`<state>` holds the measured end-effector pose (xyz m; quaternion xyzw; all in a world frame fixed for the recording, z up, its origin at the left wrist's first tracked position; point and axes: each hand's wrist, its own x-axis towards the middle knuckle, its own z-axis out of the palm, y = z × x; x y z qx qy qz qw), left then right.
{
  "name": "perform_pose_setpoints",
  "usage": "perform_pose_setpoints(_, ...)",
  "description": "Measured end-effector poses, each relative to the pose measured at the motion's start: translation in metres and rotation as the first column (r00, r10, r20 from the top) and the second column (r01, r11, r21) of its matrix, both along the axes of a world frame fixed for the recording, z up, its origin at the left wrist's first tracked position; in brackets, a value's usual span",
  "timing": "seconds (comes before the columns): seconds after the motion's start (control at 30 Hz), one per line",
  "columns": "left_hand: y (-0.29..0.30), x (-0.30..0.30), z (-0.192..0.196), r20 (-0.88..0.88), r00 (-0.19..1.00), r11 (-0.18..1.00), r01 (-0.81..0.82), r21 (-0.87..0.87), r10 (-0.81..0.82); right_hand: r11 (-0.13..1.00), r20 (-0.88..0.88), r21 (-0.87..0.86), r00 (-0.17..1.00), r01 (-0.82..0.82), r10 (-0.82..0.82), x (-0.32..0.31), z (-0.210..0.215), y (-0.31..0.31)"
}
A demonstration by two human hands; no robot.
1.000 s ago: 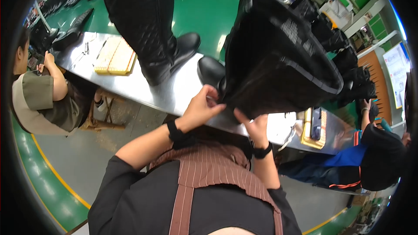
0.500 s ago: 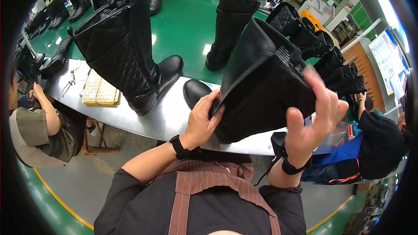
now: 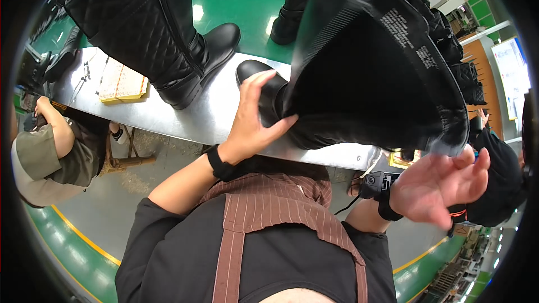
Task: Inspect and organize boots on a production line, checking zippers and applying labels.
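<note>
A tall black boot (image 3: 370,84) stands tilted right in front of me, its wide shaft opening toward me and showing pale print on the dark lining. My left hand (image 3: 247,120) grips it at the ankle, fingers over the foot and thumb on the lower shaft. Just below the shaft's top edge, at the right, my right hand (image 3: 441,182) is turned palm up with fingers apart; it looks empty and slightly blurred. Whether it touches the edge I cannot tell. To the left stands another black boot (image 3: 135,28) with a quilted shaft and side zip.
Both boots stand along a metal-topped strip (image 3: 219,118) edging a green table surface (image 3: 241,0). A yellow-edged stack of printed cards or labels (image 3: 123,81) lies left. Behind are another boot (image 3: 287,19) and several more at right. People sit at both sides.
The boot's shaft has tipped to the right and its opening has spread toward me. My right hand has moved right and down, turning palm up. My left hand stays at the ankle.
</note>
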<state>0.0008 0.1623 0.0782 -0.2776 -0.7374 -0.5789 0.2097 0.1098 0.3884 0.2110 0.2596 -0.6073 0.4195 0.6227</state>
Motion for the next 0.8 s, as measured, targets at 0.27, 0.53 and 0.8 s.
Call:
perform_pose_setpoints(0.27,-0.011,0.020,-0.040,0.805,0.360,0.880,0.250,0.403,-0.471,0.963,0.940,-0.218,0.232,-0.158,0.251,0.013,-0.140,0.000)
perform_pose_setpoints(0.53,-0.003,-0.004,-0.031,0.919,0.143,0.878,0.379,0.292,-0.367,0.940,0.933,-0.331,0.119,-0.080,0.339,-0.009,-0.147,-0.027)
perform_pose_setpoints(0.8,-0.004,-0.024,-0.026,0.920,-0.146,0.619,0.700,0.356,-0.365,0.990,0.945,-0.033,0.317,-0.138,0.076,-0.006,-0.151,-0.028)
